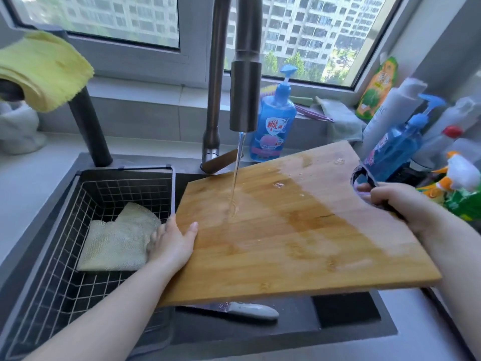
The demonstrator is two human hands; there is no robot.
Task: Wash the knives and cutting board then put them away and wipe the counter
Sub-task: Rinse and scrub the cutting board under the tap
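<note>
**Board under running tap, both hands on it**

Cutting board [299,230]: wooden, held in the air over the sink [351,313], slanted, w/ far right corner up by the bottles. Top face up. Water stream [236,175] from faucet spout [246,87] lands left of centre. Left and mid part dark and wet; strip along the right edge paler, a few droplets on it.

Hands:
- L hand [171,243] grips the board's left edge, thumb flat on top, fingers out of sight below.
- R hand [398,204] curled round the board's right edge at the dark handle hole, fingers wrapped through it.

Knife [250,310]: lies on sink bottom, just under the board's near edge. Pale grey handle in view, blade mostly hidden by the board.

Around:
- Wire basket [104,188] sits in left half of sink, w/ pale mesh cloth [117,243] inside, beside L hand.
- Yellow cloth [44,71] draped over a dark post at back left.
- Blue soap bottle [273,126] w/ pump stands behind the faucet on the sill ledge.
- 2nd blue pump bottle [395,149] and other bottles crowd far right, behind R hand.
- Grey worktop [26,183] runs left of sink.
</note>
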